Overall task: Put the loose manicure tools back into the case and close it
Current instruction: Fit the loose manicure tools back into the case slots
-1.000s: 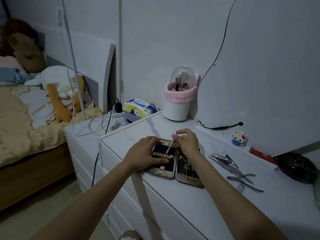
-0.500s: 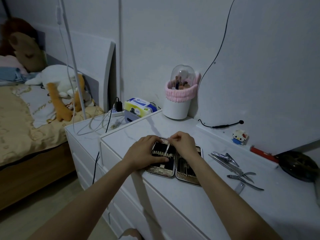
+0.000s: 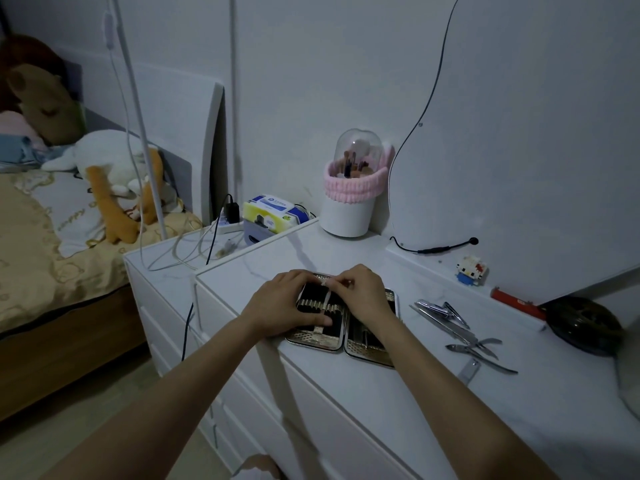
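— So, where is the case right now?

— Open flat on the white counter [image 3: 398, 403], near its front edge. The case [image 3: 313, 339] lies like a book, two halves side by side, gold-coloured rims, dark lining with a row of loops across each half.

— And your hands?

— Both are over the left half. My left hand [image 3: 284, 306] lies on it with the thumb stretched flat across the loops, pressing down; the fingers reach toward the far rim, fairly straight, so that grip is released, holding nothing. My right hand [image 3: 360, 296] comes in from the right, its wrist covering part of the right half, and its grip is pinched on the top of a slim metal tool [image 3: 325, 301].

— How does the tool lie?

— It runs lengthwise down the left half, its lower end near the tip of my left thumb. Whether it sits under a loop I cannot tell.

— What is left outside?

— A cluster of loose tools [image 3: 460, 330] on the counter to the right of the case, well apart from my hands: a long flat piece, nail clippers, nippers with curved handles, and a small flat piece nearest the front edge.

— Anything else up there?

— A white brush holder [image 3: 348, 216] with a pink band and clear dome stands against the wall. A small block figure [image 3: 470, 270] and a red lighter [image 3: 516, 302] sit on the ledge to the right, beside a dark round dish [image 3: 585, 325].
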